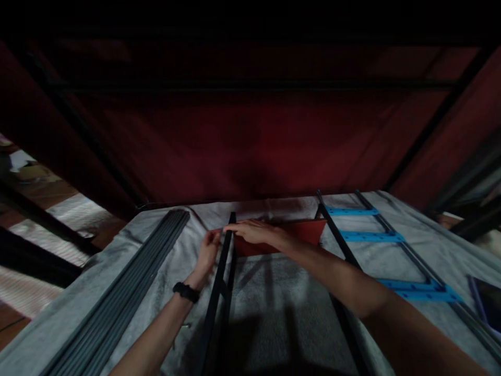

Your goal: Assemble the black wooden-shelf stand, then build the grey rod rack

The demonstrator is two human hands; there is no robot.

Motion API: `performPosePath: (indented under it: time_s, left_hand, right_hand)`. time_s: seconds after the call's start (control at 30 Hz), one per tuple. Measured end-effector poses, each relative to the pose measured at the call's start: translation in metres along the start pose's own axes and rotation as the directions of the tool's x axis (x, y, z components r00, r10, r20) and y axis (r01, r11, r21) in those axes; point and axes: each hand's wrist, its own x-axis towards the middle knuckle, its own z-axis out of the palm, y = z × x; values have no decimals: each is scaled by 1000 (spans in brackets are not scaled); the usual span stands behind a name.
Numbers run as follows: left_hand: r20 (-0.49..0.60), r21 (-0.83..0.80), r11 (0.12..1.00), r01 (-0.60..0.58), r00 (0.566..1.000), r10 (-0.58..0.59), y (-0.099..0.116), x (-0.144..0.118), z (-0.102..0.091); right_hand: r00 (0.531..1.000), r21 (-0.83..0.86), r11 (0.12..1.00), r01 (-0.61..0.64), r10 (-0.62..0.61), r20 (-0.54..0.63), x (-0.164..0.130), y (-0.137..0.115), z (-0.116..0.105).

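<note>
Head view showed both hands working at the far middle of a grey cloth-covered tabletop [274, 313]. Left hand [207, 253], black watch on the wrist [186, 292], was pinched closed on the top end of a thin black metal rail [217, 292] that ran from the near edge toward the far edge. Right hand [254, 232] lay flat, fingers extended and open, pressing on the upper edge of a red fabric panel [301, 232] just beside that rail; whether it actually gripped the fabric couldn't be told. Panel sat between the rail and a black ladder-like frame with blue plastic rungs [371, 236] toward the right side. Bundle of dark grey ribbed rods [129, 292] lay along the left edge, well apart from the hands. Dark red fabric wall [250, 130] stood behind the far edge.

Judgement: fabric edge was being lined up on the rail. To do it well, keep the rail steady with the left, keep the panel edge taut and flush with the right, avoid wrinkles. Dim light, details unclear.
</note>
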Motion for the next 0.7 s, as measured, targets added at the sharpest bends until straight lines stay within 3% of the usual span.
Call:
performPosePath:
  time_s: [0.07, 0.13, 0.2, 0.27, 0.47, 0.57, 0.63, 0.67, 0.7]
  left_hand:
    - [-57, 85, 984, -154, 986, 159, 24, 10, -4]
    - [58, 155, 945, -287, 958, 281, 49, 17, -1]
    - [272, 200, 921, -335, 922, 277, 67, 20, 8]
    - [402, 237, 915, -326, 890, 213, 76, 20, 19]
    - [387, 301, 896, -326, 901, 197, 77, 22, 29]
    - [493, 355, 846, -398, 849, 192, 75, 24, 29]
    - [559, 406, 794, -453, 810, 177, 72, 26, 30]
    - [582, 443, 755, -483, 796, 167, 71, 27, 31]
    - [600, 488, 708, -510, 786, 152, 70, 29, 32]
  right_hand:
    - [1000, -44, 999, -12, 11, -14, 0, -2, 1]
    - [998, -87, 995, -55, 53, -31, -1, -5, 2]
    - [991, -110, 985, -130, 124, -60, -3, -10, 2]
    - [979, -118, 974, -191, 182, -88, -5, -17, 3]
    - [968, -104, 982, -159, 135, -212, -21, -27, -8]
    - [968, -59, 992, -113, 96, -231, -55, -14, -39]
    - [939, -21, 989, -149, 135, -315, -96, 5, -65]
    - [906, 18, 981, -193, 186, -381, -120, 17, -77]
    - [831, 158, 958, -239, 286, -477, -145, 31, -85]
